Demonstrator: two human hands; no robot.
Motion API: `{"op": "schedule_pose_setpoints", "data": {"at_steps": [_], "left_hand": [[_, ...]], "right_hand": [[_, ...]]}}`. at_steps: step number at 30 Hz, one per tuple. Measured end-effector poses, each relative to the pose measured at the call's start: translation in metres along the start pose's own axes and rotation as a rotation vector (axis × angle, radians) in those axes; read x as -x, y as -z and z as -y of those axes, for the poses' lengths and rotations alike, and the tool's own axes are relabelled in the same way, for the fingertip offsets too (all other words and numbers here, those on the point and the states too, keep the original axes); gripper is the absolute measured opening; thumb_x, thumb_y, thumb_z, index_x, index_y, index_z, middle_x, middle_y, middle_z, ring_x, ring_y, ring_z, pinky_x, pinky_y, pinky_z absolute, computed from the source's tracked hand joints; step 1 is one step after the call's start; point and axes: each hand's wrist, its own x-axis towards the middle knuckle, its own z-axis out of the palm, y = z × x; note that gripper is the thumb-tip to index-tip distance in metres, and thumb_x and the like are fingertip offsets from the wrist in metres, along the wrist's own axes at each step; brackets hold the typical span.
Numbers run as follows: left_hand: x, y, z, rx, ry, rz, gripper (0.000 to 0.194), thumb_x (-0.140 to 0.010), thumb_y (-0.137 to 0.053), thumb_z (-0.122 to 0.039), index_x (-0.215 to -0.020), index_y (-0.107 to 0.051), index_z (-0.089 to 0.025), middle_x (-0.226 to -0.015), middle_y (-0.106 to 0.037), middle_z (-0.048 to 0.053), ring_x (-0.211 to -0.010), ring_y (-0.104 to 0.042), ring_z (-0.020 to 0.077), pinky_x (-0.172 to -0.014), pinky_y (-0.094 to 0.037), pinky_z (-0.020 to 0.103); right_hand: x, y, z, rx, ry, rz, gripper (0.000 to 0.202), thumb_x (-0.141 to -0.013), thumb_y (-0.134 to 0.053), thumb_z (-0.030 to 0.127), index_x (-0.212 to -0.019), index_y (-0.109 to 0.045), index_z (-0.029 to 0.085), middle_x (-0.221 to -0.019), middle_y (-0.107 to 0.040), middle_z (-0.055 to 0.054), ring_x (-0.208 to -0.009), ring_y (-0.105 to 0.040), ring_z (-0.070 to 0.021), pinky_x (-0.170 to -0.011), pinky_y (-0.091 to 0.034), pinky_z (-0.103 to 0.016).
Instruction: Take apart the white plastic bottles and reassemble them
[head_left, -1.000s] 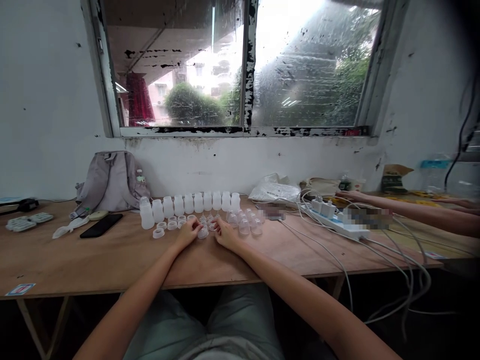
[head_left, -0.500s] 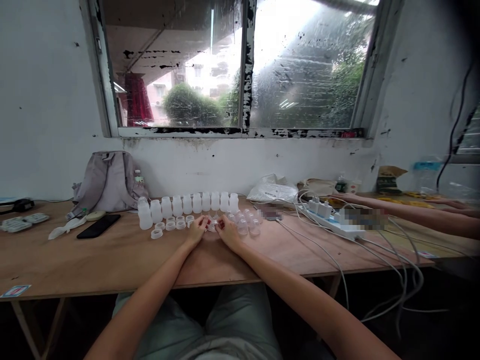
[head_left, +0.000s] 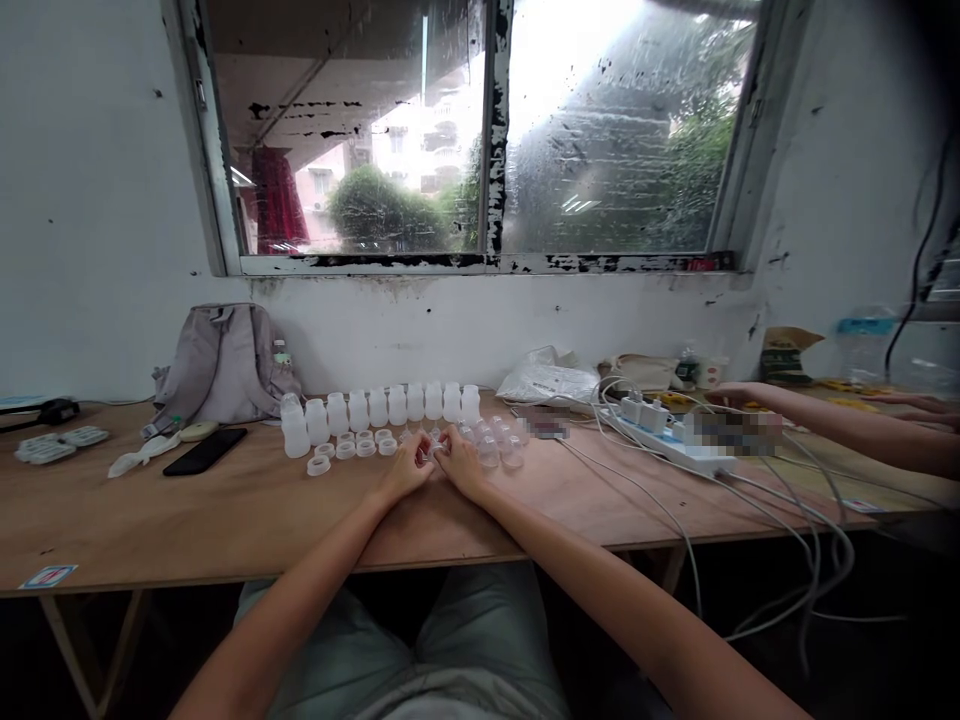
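My left hand [head_left: 411, 468] and my right hand [head_left: 459, 463] meet over the table, fingertips close together. Both are closed on a small clear piece [head_left: 433, 453], perhaps a bottle nipple; the fingers hide most of it. Behind them stands a row of translucent white baby bottles [head_left: 379, 408] without caps. Several white collar rings [head_left: 346, 449] lie left of my left hand. Clear domed caps [head_left: 512, 452] are grouped just right of my right hand.
A black phone [head_left: 204, 452] and a grey backpack [head_left: 221, 365] are on the left. To the right, a power strip [head_left: 675, 440] trails white cables past the table edge. A co-worker's arm [head_left: 840, 425] reaches in at far right. A plastic bag [head_left: 551, 378] rests by the wall.
My hands have come closer together, the left moving right toward the right hand, around the small clear piece. The view has shifted slightly. The co-worker's hand at right has moved a little.
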Motion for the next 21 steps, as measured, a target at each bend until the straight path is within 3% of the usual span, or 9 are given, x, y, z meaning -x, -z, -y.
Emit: {"op": "schedule_pose_setpoints", "data": {"at_steps": [9,12,18,21], "left_hand": [[0.001,0.011,-0.007,-0.267,-0.011,0.111,0.024,-0.066,-0.045,-0.008,-0.086,-0.048,-0.02,-0.082,-0.057,-0.001,-0.071,-0.054,0.0112,-0.065,-0.043,0.022],[-0.008,0.036,0.002,-0.423,0.063,0.1,0.023,-0.074,-0.044,-0.014,-0.095,-0.049,-0.021,-0.092,-0.059,0.002,-0.082,-0.057,0.0141,-0.072,-0.043,0.024],[-0.02,0.114,0.045,-0.781,0.35,0.002,0.041,-0.079,-0.036,-0.016,-0.12,-0.037,-0.015,-0.108,-0.054,0.016,-0.091,-0.057,0.0276,-0.072,-0.043,0.037],[-0.018,0.129,0.063,-0.896,0.436,-0.002,0.047,-0.078,-0.037,-0.014,-0.125,-0.033,-0.012,-0.106,-0.055,0.018,-0.093,-0.057,0.0302,-0.074,-0.043,0.039]], "right_hand": [[-0.003,-0.002,-0.007,-0.008,-0.017,0.042,0.025,-0.068,-0.049,0.014,-0.092,-0.049,0.02,-0.063,-0.051,0.003,-0.063,-0.051,-0.0148,-0.057,-0.033,-0.022],[-0.002,-0.001,-0.007,-0.02,-0.004,0.067,0.028,-0.069,-0.047,0.014,-0.096,-0.051,0.02,-0.061,-0.051,0.003,-0.061,-0.051,-0.0144,-0.057,-0.033,-0.022],[-0.002,0.0,-0.006,-0.065,0.052,0.124,0.034,-0.069,-0.044,0.01,-0.097,-0.059,0.021,-0.069,-0.059,0.0,-0.066,-0.052,-0.0151,-0.062,-0.035,-0.023],[-0.001,0.0,-0.004,-0.102,0.098,0.171,0.035,-0.067,-0.045,0.007,-0.091,-0.065,0.022,-0.074,-0.063,0.0,-0.069,-0.054,-0.0146,-0.064,-0.037,-0.022]]}}
